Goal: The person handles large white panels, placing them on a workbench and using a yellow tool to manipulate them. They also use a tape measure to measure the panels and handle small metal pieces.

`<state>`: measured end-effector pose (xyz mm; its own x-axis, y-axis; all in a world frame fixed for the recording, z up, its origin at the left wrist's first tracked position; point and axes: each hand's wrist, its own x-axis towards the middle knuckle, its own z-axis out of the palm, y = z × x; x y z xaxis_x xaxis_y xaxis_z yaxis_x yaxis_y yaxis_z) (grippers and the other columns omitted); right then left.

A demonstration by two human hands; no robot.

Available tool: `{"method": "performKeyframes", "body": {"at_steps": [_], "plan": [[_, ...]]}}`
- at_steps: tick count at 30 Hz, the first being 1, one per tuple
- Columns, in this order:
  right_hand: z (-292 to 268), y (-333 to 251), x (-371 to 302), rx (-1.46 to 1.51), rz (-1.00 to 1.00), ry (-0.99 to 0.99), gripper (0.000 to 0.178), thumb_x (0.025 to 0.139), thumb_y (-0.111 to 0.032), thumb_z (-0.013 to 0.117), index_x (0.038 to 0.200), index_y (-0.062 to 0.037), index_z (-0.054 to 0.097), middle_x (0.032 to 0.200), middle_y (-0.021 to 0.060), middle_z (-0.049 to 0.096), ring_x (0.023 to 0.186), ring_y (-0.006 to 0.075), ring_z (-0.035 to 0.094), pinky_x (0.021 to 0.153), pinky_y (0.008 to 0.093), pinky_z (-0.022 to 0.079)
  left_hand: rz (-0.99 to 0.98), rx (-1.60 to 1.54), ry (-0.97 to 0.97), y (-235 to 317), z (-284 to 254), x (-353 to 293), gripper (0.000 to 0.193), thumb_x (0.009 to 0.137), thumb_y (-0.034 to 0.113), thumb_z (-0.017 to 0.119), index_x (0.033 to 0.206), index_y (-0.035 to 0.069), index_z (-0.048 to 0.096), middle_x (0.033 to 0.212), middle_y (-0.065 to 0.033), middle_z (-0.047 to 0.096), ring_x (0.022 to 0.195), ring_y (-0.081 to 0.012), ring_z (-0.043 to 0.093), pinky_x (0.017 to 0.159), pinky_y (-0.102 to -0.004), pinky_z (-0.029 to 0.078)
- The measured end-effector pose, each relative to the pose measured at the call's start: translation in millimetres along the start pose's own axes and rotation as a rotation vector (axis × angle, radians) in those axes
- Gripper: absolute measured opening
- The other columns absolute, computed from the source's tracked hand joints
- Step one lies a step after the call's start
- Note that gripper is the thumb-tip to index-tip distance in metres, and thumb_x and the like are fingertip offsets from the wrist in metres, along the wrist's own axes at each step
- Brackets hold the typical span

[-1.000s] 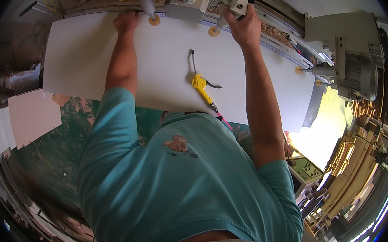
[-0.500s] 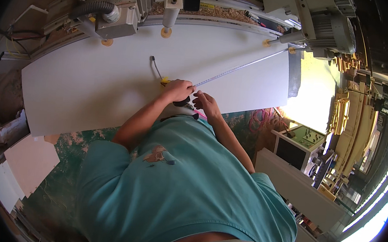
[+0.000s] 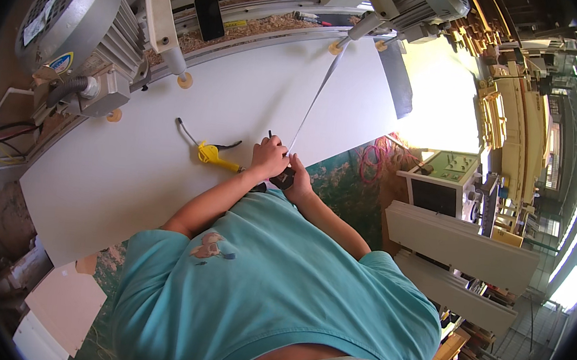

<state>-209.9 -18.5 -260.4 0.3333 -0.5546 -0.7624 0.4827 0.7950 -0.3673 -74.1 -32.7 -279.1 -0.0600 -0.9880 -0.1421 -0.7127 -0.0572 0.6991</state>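
My right hand (image 3: 299,182) is closed around a black tape measure (image 3: 282,178), close to the front edge of a large white board (image 3: 165,183). From its case a pale tape blade (image 3: 313,107) runs up and to the right, to the board's far edge. My left hand (image 3: 270,158) is closed at the near end of the blade, touching the tape measure. A thin dark stick, like a pencil (image 3: 270,134), pokes up from its fingers. Left of that hand lies a yellow air blow gun (image 3: 210,153) with a grey nozzle and a black lever.
Along the far side stand grey motors (image 3: 76,21) and posts with yellow-brown round feet (image 3: 184,80) at the board. A black phone (image 3: 209,17) rests on a sawdust-strewn ledge. Pink hoses (image 3: 377,159), a control box (image 3: 444,167) and stacked boards (image 3: 462,240) are at the right.
The view has turned and shifted. Both hands now meet at the tape measure, its blade steeper and twisted. The blow gun, partly hidden by my left hand before, is uncovered.
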Motion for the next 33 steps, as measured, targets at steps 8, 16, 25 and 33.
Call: {"method": "performKeyframes", "body": {"at_steps": [8,16,25,33], "plan": [[-94.5,-19.7,-94.2,-0.68,0.043,0.356,0.022,0.098,-0.019,0.051,0.102,-0.0023,0.065,0.084,0.0085,0.066,0.072,0.017,0.062,0.066,0.031,0.051,-0.113,-0.493,-0.434,39.8,37.6,17.2,0.037,0.076,0.031,0.071,0.106,0.01,0.066,0.104,-0.01,0.06,0.094,-0.0251,0.062,0.083,-0.0403,0.05],[-154.8,-46.2,-207.8,-1.666,-0.035,0.393,0.021,0.092,-0.021,0.057,0.098,-0.0053,0.07,0.082,0.016,0.068,0.076,0.0278,0.067,0.07,0.0378,0.051,-0.131,-1.069,-0.843,30.5,26.1,15.9,0.02,0.096,0.027,0.064,0.106,0.01,0.066,0.078,0.001,0.058,0.065,-0.0068,0.048,0.057,-0.024,0.041],[-155.1,-163.3,-150.7,-2.061,-0.232,0.061,0.02,0.088,-0.017,0.062,0.103,-0.0051,0.068,0.089,0.0154,0.068,0.083,0.0325,0.067,0.075,0.0394,0.052,-0.333,-1.573,-0.375,-72.9,-57.0,-80.0,0.023,0.101,0.03,0.057,0.093,0.009,0.063,0.075,0.0004,0.057,0.066,-0.0059,0.053,0.059,-0.0215,0.041],[-86.0,-295.2,-55.1,-2.171,-0.343,-0.05,0.022,0.086,-0.02,0.067,0.094,0.0001,0.072,0.077,0.0126,0.07,0.069,0.0201,0.066,0.065,0.0354,0.051,-0.733,-1.329,1.096,-325.4,-226.3,-304.1,0.025,0.099,0.03,0.057,0.097,0.005,0.061,0.065,0.0006,0.049,0.053,-0.0065,0.041,0.044,-0.0228,0.03]]}}
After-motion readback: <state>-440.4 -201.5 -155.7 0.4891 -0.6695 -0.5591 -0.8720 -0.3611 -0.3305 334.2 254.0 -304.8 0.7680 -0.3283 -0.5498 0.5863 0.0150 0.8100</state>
